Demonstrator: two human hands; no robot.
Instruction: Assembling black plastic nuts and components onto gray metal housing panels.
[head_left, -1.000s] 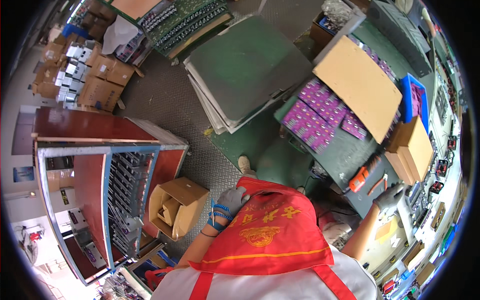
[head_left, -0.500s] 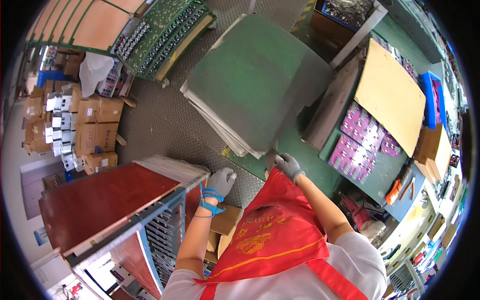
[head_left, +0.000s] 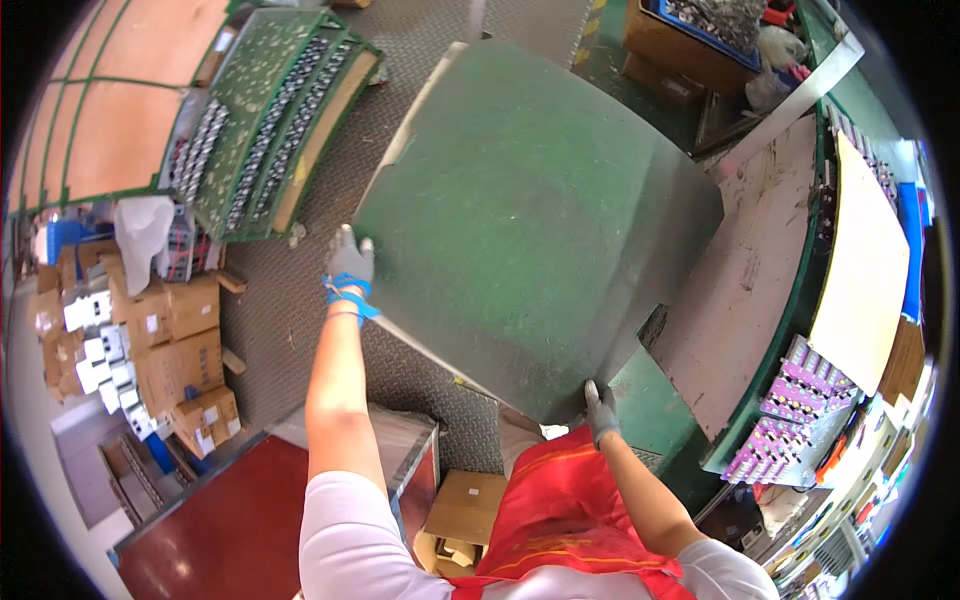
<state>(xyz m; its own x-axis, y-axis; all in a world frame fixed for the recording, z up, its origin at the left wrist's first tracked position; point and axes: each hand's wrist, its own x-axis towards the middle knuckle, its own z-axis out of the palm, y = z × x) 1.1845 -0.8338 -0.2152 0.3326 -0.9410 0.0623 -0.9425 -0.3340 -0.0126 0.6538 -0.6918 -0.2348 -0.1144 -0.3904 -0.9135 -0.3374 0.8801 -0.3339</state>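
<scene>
A large green sheet (head_left: 540, 210), scuffed and darker along its right side, lies before me, with pale layers showing under its left edges. My left hand (head_left: 350, 262), in a grey glove with a blue band at the wrist, is at the sheet's left corner. Its thumb and fingers are apart, the thumb against the edge. At the near right edge my right hand (head_left: 602, 412), also gloved in grey, has its thumb on the sheet's rim. The fingers of this hand are partly hidden at the edge.
A red-topped cabinet (head_left: 220, 520) and an open cardboard box (head_left: 465, 510) are near my left side. Stacked cartons (head_left: 180, 370) stand farther left. On the right, a workbench holds purple panels (head_left: 790, 410) and a tan board (head_left: 860, 270). A metal post (head_left: 800, 105) rises behind.
Both hands have reached the green sheet; the left moved forward and leftward to its corner, the right to the near edge. My view has shifted, and the sheet looks larger.
</scene>
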